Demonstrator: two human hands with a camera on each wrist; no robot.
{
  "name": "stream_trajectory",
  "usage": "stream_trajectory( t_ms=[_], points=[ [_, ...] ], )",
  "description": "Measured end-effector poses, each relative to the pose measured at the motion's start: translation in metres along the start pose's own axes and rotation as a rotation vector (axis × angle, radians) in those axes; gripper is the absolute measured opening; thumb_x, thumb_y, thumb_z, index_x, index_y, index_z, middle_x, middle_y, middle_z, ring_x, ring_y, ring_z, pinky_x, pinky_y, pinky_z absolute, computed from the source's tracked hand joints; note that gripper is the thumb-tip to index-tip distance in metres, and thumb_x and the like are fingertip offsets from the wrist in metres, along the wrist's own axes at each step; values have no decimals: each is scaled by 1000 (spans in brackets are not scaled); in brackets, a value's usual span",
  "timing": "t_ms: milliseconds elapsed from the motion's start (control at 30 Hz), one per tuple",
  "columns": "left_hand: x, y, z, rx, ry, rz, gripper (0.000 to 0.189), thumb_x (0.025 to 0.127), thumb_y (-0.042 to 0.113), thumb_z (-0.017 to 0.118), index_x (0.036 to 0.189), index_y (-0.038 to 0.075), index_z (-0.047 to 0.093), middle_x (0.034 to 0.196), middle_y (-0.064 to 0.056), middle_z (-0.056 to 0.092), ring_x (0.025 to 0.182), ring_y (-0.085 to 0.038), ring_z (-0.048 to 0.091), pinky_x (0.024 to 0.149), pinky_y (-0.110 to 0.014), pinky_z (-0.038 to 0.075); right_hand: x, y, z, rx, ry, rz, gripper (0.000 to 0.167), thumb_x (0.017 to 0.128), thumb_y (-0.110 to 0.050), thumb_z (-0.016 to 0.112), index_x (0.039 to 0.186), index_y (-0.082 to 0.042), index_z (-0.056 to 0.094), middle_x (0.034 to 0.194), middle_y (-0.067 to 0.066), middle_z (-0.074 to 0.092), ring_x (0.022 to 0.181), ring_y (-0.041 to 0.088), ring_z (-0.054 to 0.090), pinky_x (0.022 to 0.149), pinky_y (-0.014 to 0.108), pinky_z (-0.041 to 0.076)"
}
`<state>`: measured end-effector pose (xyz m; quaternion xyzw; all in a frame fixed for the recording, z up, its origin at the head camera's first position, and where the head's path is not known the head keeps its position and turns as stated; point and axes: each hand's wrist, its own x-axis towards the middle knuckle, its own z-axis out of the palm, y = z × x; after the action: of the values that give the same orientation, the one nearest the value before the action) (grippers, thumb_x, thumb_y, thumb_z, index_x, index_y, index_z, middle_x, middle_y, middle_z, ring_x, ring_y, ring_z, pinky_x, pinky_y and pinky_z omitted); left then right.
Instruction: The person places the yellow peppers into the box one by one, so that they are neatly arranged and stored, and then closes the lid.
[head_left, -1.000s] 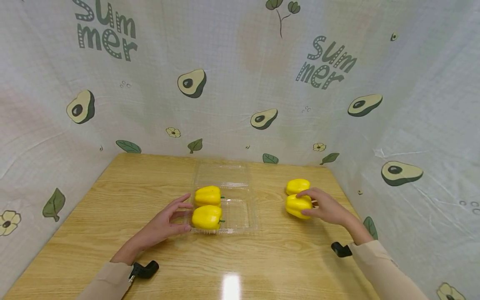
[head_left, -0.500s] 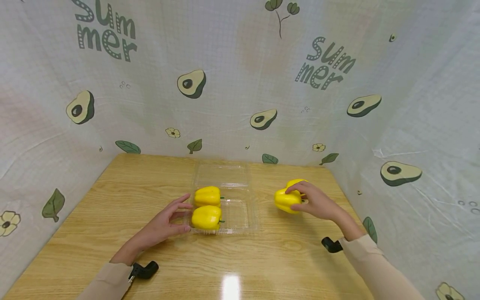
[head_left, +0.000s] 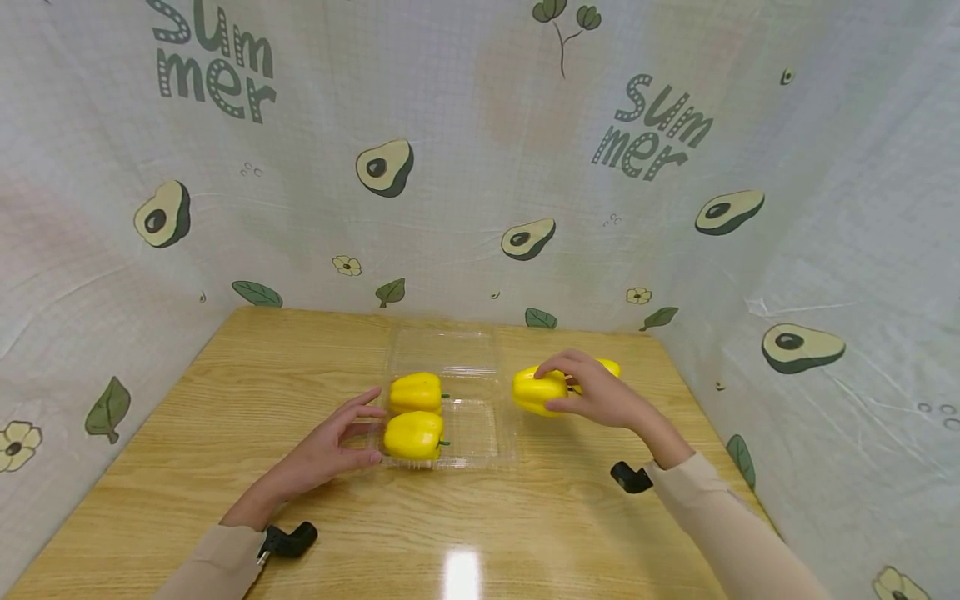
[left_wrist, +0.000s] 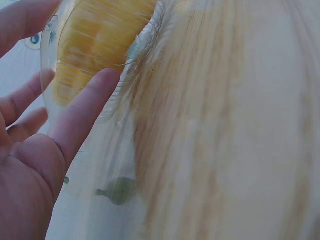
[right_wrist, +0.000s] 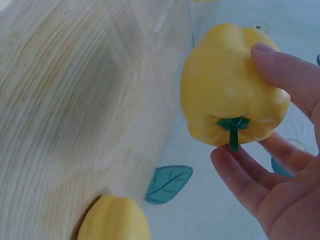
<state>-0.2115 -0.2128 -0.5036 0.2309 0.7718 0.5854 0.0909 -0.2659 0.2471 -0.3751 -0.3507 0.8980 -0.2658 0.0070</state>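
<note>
While my R grip point(head_left: 592, 396) has the held pepper point(head_left: 534, 392) (yellow, w/ a green stem point(right_wrist: 234, 135) at the end nearest my palm), my thumb point(right_wrist: 280, 67) sits on one side of it and my fingers point(right_wrist: 240, 175) curl round the other, so that grip is only as wide as the pepper itself. I've got it up off the wooden surface point(head_left: 375, 533), just beside the R edge of the transparent plastic box point(head_left: 472, 429).

My L grip point(head_left: 326, 450) is wide, fingers apart and holding nothing; it's at the box's L side, thumb tip against the plastic per the L wrist view. Two yellow peppers lie in the L half of the box, side by side: the far pepper point(head_left: 415, 392) and the near pepper point(head_left: 412, 436), stems pointing R. The box lid point(head_left: 442, 348) is folded back flat behind it, toward the printed cloth point(head_left: 450, 100) (avocados, leaves, "summer" lettering).

One more, the spare pepper point(head_left: 611, 367), is on the surface behind my R hand, partly hidden in the head view. Beige sleeves point(head_left: 213, 562) on both arms, w/ a black wrist mount point(head_left: 291, 540) at each cuff.
</note>
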Motion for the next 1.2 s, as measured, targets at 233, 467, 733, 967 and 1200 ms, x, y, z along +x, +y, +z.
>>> stream_trajectory(
  t_ms=[233,467,733,967,1200],
  points=[
    [0,-1,0,0,-4,4,56,99,17,79,148,9,55,178,-12,11,145,-53,44,105,-37,57,17,-9,8,-6,-28,-18,39,92,-16,85,128,-12,69,134,9,61,113,26,57,93,48,58],
    [-1,1,0,-8,-6,16,56,99,15,78,149,7,54,178,-13,11,144,-55,44,107,-39,56,30,-15,18,-13,-57,-24,40,92,-17,86,129,-15,70,137,7,60,115,24,57,92,45,60],
    [-2,1,0,-12,-7,16,56,99,15,78,149,7,54,178,-14,10,145,-55,43,106,-37,57,45,-19,29,-52,-82,-34,40,93,-19,86,129,-18,69,136,5,61,113,21,57,90,43,59],
    [-2,1,-1,-12,-7,15,56,99,15,78,148,8,54,178,-13,10,145,-55,43,105,-36,57,57,-23,36,-38,-112,-46,40,94,-19,85,131,-16,69,135,6,61,115,22,59,96,44,60],
    [-1,0,-1,-17,-14,11,55,99,17,78,148,9,54,178,-12,10,145,-55,42,104,-35,57,66,-24,44,-45,-137,-30,39,95,-21,84,131,-19,69,137,5,60,116,21,59,97,38,58]
  ],
)
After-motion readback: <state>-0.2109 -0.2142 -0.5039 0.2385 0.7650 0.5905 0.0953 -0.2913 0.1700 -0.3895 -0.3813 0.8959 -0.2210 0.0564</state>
